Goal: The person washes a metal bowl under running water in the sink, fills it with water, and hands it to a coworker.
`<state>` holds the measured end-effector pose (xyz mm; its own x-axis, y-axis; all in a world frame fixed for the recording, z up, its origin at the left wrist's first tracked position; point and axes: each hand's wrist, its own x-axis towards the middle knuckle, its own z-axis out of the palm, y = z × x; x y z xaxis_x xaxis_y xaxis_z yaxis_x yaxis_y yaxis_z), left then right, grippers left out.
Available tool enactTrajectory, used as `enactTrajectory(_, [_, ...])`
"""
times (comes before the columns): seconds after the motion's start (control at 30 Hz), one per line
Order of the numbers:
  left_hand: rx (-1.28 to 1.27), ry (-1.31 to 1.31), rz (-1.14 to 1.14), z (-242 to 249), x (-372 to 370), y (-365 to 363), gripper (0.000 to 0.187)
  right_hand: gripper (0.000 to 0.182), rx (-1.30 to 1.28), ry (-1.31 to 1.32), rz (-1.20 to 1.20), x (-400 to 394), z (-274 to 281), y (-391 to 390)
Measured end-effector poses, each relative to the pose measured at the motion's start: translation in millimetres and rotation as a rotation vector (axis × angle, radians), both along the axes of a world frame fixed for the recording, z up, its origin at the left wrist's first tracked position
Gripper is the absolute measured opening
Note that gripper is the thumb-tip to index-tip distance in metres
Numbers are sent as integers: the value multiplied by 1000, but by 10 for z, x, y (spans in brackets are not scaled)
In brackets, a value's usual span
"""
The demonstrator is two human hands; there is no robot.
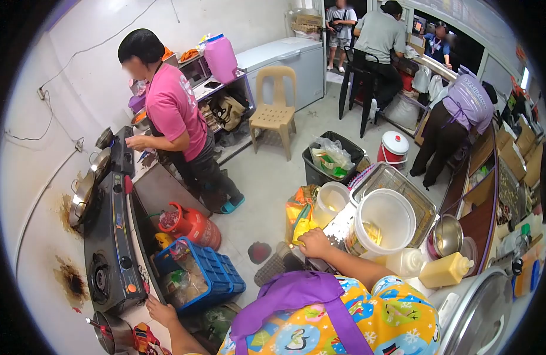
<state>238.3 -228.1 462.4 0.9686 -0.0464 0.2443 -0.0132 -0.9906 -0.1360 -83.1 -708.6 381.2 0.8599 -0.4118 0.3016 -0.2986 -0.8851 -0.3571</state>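
Observation:
My left hand (pixel 160 311) lies on the counter edge beside the black gas stove (pixel 110 260), fingers stretched out and holding nothing. Close to it are a metal pot (pixel 114 332) and a red packet (pixel 146 338). My right hand (pixel 315 243) rests on the near corner of the right-hand table (pixel 339 228), fingers apart with nothing in them. Beyond it stand a white bucket (pixel 332 196) and a large clear tub (pixel 384 213) with pale yellow pieces at its bottom. A wire rack tray (pixel 397 192) is behind the tub.
A blue crate (pixel 211 278) and a red gas cylinder (pixel 193 228) stand on the floor at left. Ahead are a black bin (pixel 329 163), a beige chair (pixel 274 112) and a red-and-white pail (pixel 393 148). A pink-shirted co-worker (pixel 175 109) faces the stove; another person (pixel 462 106) bends at right.

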Motion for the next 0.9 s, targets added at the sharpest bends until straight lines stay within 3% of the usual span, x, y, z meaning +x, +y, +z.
enactTrajectory(0.1, [2, -33, -31, -83, 43, 66, 86, 21, -21, 138, -21, 10, -71, -8])
enactTrajectory(0.9, [-32, -17, 11, 33, -27, -23, 83, 22, -60, 151, 35, 4, -22, -13])
